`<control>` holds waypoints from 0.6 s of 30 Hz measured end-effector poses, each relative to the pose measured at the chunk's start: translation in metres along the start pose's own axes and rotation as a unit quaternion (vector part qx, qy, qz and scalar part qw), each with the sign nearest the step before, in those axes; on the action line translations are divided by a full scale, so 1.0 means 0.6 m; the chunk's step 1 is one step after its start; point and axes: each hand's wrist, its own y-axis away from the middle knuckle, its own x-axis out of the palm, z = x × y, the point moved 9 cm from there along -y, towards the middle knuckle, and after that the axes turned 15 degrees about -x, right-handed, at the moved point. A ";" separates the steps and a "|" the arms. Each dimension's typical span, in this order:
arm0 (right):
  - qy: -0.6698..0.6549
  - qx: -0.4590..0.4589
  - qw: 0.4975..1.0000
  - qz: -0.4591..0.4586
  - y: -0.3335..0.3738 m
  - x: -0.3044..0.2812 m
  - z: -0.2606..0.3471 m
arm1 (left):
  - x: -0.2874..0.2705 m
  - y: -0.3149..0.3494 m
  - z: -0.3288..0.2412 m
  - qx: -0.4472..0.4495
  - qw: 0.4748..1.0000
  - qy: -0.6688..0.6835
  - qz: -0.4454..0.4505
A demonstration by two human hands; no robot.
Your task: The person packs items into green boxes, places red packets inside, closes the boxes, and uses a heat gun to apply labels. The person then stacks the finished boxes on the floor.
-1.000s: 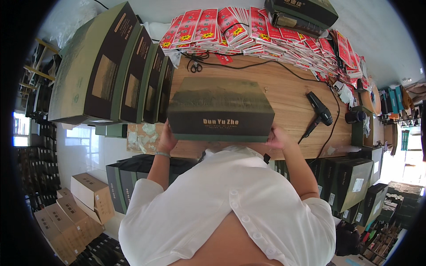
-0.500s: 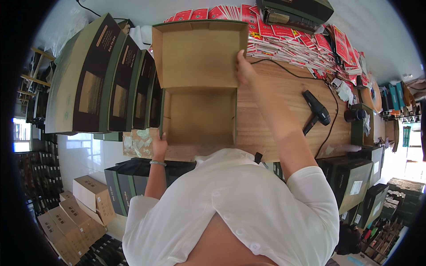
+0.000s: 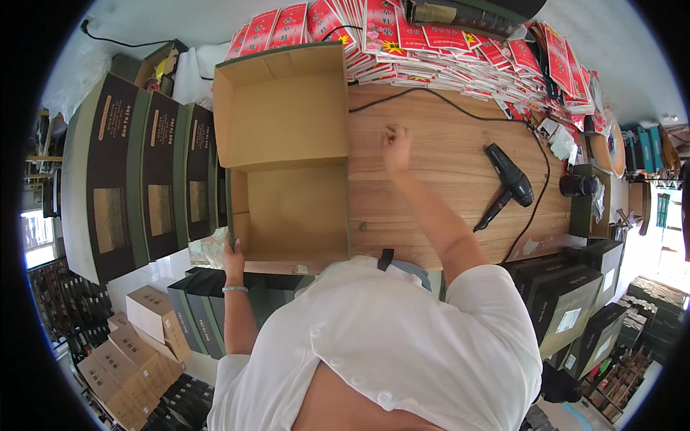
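An open cardboard shoebox [image 3: 295,212], brown inside and dark green outside, lies on the wooden table in front of me. Its hinged lid [image 3: 284,108] is tipped back on the far side, and nothing lies in the base. My left hand [image 3: 234,260] grips the box's near left edge, thumb at the side wall and most fingers hidden. To the right of the box, over bare wood, is my right hand [image 3: 397,149]. Its fingers are curled in, it touches no part of the box, and I see nothing in it.
Large dark green boxes [image 3: 111,187] stand close on the left. Red printed packets [image 3: 445,61] are piled along the back. A black hair dryer [image 3: 510,179] lies at right, inside the loop of a black cord [image 3: 460,108]. More boxes [image 3: 568,294] are stacked below the table's right end.
My right hand has let go of the lid's right edge and moved nearer, away from the box. In the picture the box sits further left and lower; my left hand remains on it.
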 end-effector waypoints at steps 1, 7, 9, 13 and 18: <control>0.104 -0.006 0.994 -0.018 0.017 -0.010 -0.043 | -0.002 0.001 0.003 -0.002 1.000 -0.003 -0.001; 0.110 0.126 0.976 0.139 0.040 0.006 -0.161 | 0.001 -0.001 0.007 0.033 0.999 0.016 0.016; 0.059 0.193 0.973 0.112 0.061 0.006 -0.188 | -0.004 -0.004 0.013 0.038 0.999 -0.010 0.011; 0.104 0.178 0.977 0.053 0.147 -0.042 -0.211 | -0.013 0.002 -0.019 0.013 0.996 -0.086 -0.004; 0.047 0.174 0.982 -0.050 0.397 -0.226 -0.153 | -0.034 0.022 -0.091 0.111 0.979 -0.133 -0.107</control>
